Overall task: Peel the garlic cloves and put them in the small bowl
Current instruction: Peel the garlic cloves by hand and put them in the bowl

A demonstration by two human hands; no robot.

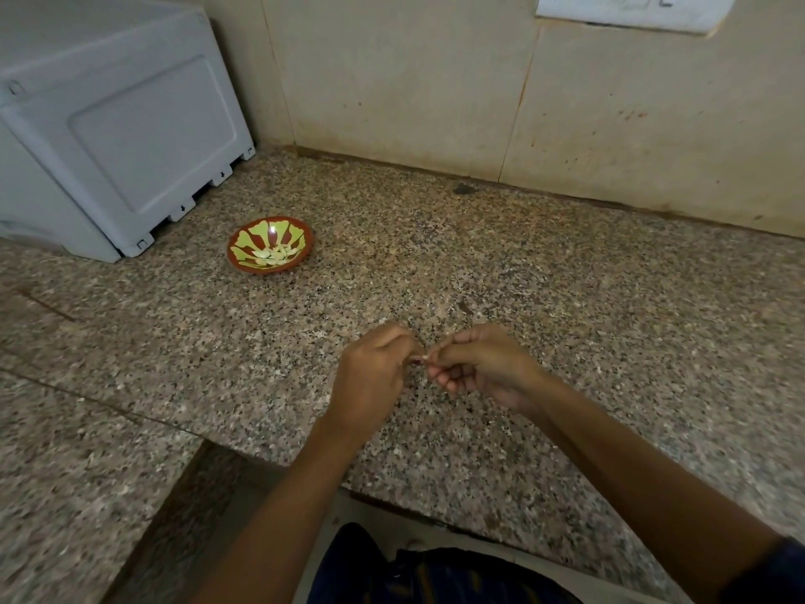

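The 2 hands meet just below the middle of the frame, above the speckled stone bench. The left hand has its fingers curled in, and its grip pinches one end of a small garlic clove. The right hand comes in from the right side, and its grip pinches the other end of the same clove with fingers curled. Only a tiny pale bit of the clove shows between the fingertips, so I cannot tell if its skin is on or off.

The small bowl sits on the bench in the middle left of the frame, well apart from the hands. It is red-brown with green leaf shapes inside. Some pale peeled cloves lie in the bottom of it.

A big white box stands in the upper left of the frame, near the bowl. A tan wall runs along the top.
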